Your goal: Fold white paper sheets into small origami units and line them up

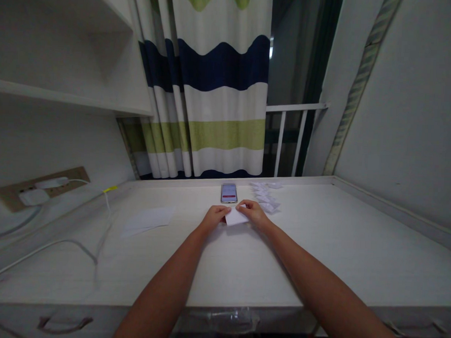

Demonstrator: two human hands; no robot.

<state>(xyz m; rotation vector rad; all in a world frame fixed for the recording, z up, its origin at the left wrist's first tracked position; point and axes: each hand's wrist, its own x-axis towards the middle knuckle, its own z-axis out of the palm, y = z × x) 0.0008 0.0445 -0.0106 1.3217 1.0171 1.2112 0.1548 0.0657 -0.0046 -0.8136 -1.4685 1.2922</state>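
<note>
A small sheet of white paper point(236, 217) is held between my two hands over the middle of the desk. My left hand point(214, 218) pinches its left edge, thumb on top. With thumb and fingers, my right hand point(254, 212) grips the upper right part of the same paper. Just beyond my hands lies a phone point(229, 193) with its screen lit. Several folded white paper pieces point(265, 196) lie in a cluster to the right of the phone, behind my right hand.
Flat white sheets point(148, 220) rest on the left of the white desk point(337, 252). A power strip point(43, 188) with plugs and cables point(75, 241) is at the far left. A curtain point(227, 105) hangs behind; a drawer handle point(65, 324) juts from the front.
</note>
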